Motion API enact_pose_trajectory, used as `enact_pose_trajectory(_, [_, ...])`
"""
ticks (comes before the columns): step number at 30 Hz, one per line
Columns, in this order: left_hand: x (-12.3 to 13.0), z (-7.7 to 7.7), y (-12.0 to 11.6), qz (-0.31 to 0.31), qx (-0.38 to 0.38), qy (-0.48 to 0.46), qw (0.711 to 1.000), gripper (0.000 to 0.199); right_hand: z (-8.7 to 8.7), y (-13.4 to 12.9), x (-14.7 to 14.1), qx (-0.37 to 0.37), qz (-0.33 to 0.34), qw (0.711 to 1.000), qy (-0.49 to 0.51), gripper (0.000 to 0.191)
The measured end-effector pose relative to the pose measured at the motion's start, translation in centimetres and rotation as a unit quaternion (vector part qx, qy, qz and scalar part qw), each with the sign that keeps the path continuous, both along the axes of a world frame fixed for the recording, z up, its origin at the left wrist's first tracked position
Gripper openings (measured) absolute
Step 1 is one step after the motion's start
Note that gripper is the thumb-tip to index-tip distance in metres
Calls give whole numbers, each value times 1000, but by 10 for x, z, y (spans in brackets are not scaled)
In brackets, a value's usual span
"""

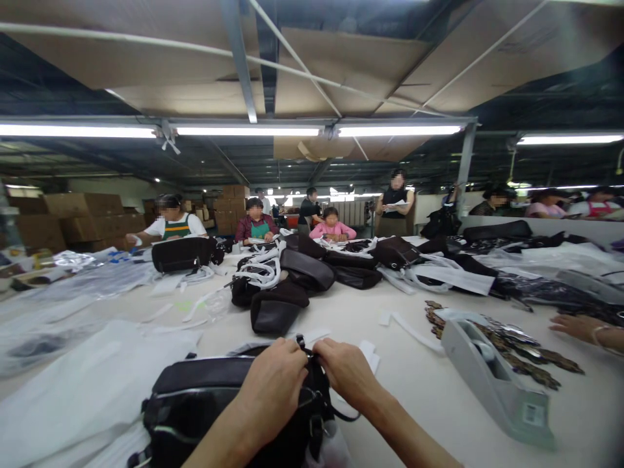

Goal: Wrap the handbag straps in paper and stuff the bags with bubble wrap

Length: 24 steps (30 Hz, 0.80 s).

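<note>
The black bag [195, 396] lay on its base at the near edge of the white table [404, 403], right in front of the person working; the left hand [277, 377] was bent over its top, fingers curled in and pinching at the bag's right-hand end; the right hand [346, 367] met it from the other side, fingertips and thumb drawn together on the same end, close beside the left but a little apart; just which part they gripped, I couldn't tell, for the fingers hid it; a thin dark strap [345, 416] curved out below the right hand; white translucent sheeting [97, 370] spread to the left of the bag; to the right stood a grey tape dispenser [497, 383], with brown patterned pieces [541, 370] scattered behind and beside it, and a co-worker's hand [575, 325] reached in near them from the side; beyond, more dark bags [307, 270] lay heaped with white-wrapped straps [263, 272]; across the table people sat, one in a pink top [334, 229], while another stood holding papers [396, 205]; tube lights [248, 131] glowed above.
</note>
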State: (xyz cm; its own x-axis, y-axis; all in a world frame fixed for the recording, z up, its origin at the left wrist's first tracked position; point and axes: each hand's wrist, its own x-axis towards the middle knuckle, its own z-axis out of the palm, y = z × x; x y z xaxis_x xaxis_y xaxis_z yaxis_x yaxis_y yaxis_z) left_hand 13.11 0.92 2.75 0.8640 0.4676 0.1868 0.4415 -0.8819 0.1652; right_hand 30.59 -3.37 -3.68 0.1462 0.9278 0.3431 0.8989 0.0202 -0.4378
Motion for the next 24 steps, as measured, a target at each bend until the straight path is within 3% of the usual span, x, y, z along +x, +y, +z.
enact_pose_trajectory(2, [5,0,0,25,-9,-6,1000,24,10,-4,3,4,10,1000,8,16])
enact_pose_trajectory(4, [10,-2,-4,34,-18,-10,999,22,24,-11,5,-27,50,992,109,15])
enact_pose_trajectory(5, [12,-4,-8,27,-30,-23,999,21,32,-16,6,-48,79,976,195,15])
enact_pose_trajectory(8, [14,-6,-22,-16,-118,-103,988,13,58,-30,3,-56,159,888,427,18])
enact_pose_trajectory(10, [12,-5,-28,-43,-252,-165,953,26,72,-35,-4,-18,196,869,454,28])
enact_pose_trajectory(13, [3,-3,-23,-71,-469,-236,848,49,79,-34,-13,37,201,876,437,41])
enact_pose_trajectory(14, [-1,-2,-19,-75,-505,-249,823,49,77,-33,-14,64,178,879,437,45])
enact_pose_trajectory(16, [-10,0,-9,-62,-514,-267,813,42,65,-33,-13,100,121,893,421,44])
enact_pose_trajectory(18, [-18,2,-1,-44,-500,-287,816,35,46,-37,-8,65,109,923,365,42])
enact_pose_trajectory(20, [-24,3,3,-36,-499,-306,810,30,23,-44,-4,-11,136,946,295,51])
enact_pose_trajectory(22, [-26,4,4,-35,-501,-312,807,29,1,-51,-3,-49,137,950,274,54])
enact_pose_trajectory(24, [-24,3,4,-38,-497,-317,807,28,-16,-54,-6,-39,95,951,292,39])
